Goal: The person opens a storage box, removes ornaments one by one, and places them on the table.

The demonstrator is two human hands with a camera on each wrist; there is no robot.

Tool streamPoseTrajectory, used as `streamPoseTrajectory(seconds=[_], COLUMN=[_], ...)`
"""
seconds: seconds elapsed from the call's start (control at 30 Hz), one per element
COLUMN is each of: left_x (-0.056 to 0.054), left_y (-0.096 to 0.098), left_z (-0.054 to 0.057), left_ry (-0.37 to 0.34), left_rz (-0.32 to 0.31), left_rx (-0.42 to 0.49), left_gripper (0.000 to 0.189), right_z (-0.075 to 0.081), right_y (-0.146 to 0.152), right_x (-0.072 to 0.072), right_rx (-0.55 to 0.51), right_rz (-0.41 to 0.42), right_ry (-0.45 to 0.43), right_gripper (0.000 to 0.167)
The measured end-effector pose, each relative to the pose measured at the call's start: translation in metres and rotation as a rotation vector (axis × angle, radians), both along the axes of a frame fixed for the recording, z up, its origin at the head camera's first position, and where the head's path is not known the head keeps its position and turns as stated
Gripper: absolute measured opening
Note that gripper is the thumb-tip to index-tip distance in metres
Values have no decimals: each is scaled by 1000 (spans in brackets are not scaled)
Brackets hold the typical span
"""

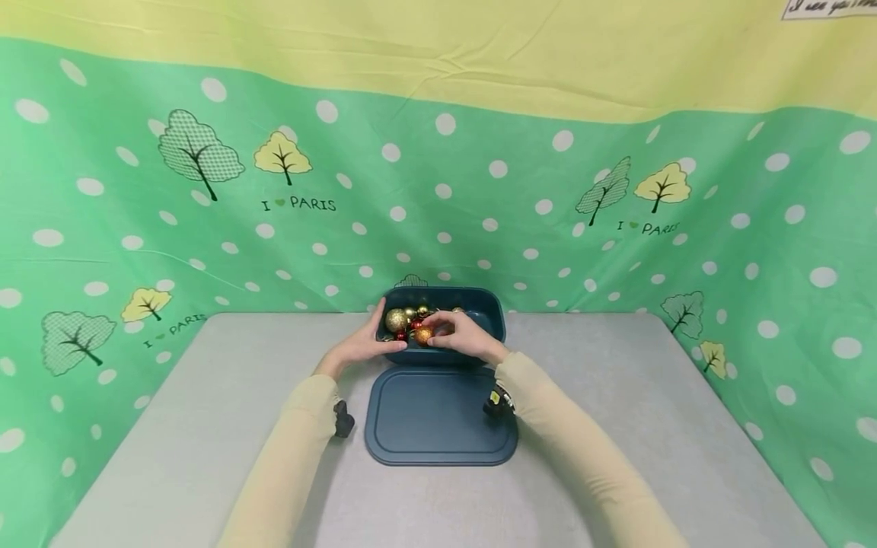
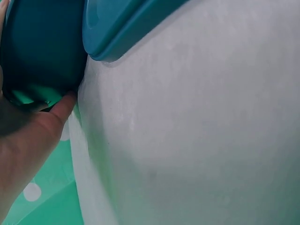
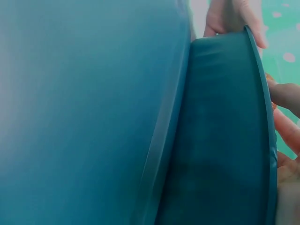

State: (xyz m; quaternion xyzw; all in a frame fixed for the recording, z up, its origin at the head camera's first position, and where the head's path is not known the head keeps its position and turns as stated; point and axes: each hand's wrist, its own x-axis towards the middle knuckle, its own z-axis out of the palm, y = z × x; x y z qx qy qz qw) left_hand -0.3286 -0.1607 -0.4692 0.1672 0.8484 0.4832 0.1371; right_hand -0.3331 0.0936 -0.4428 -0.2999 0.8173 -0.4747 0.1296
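Note:
A dark blue plastic box (image 1: 488, 313) stands at the back of the table, with Christmas baubles in its left half. My left hand (image 1: 359, 344) holds the box's left end, thumb at the front rim and fingers along the side. Over the box, my right hand (image 1: 467, 337) pinches an orange glitter bauble (image 1: 423, 336) between thumb and fingers. Beside it are a large gold glitter bauble (image 1: 395, 320), smaller shiny gold ones (image 1: 423, 310) and red ones (image 1: 416, 324). In the right wrist view, the box wall (image 3: 220, 122) hides most of the orange bauble.
A matching blue lid (image 1: 441, 415) lies flat on the grey table (image 1: 274, 365), just in front of the box. Behind the table hangs a green and yellow patterned cloth (image 1: 438, 205). My right wrist camera (image 1: 498, 402) hangs over the lid's right side.

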Motion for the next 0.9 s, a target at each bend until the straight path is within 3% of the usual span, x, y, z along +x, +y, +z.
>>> streamPoseTrajectory(seconds=[0.33,0.9], left_x=[-1,-3], left_y=[-2,-1], left_z=[-2,-6], left_ry=[-10,6], left_rz=[7,-6], left_rx=[13,19], left_gripper=[116,115], right_z=[7,13], right_y=[27,78], right_x=[1,15], right_rx=[37,-147], right_rz=[-36,-142], right_ry=[33,39], right_gripper=[34,38])
